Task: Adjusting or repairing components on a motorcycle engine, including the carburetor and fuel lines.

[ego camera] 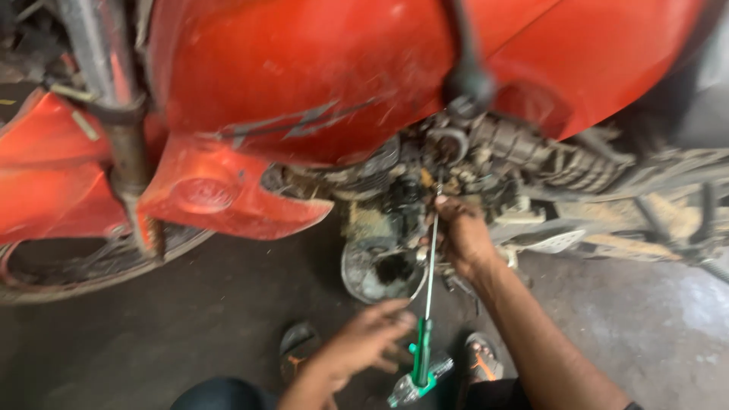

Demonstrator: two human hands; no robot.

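Observation:
A red motorcycle fills the upper view, its dirty engine exposed below the tank. A long screwdriver with a green and clear handle points up into the engine. My right hand reaches to the engine and pinches the thin shaft near its tip. My left hand hovers just left of the handle, fingers spread and blurred, apart from it or barely touching.
The front wheel and fork leg stand at the left behind a red fender. A round engine cover hangs low. My sandalled feet rest on the dark concrete floor.

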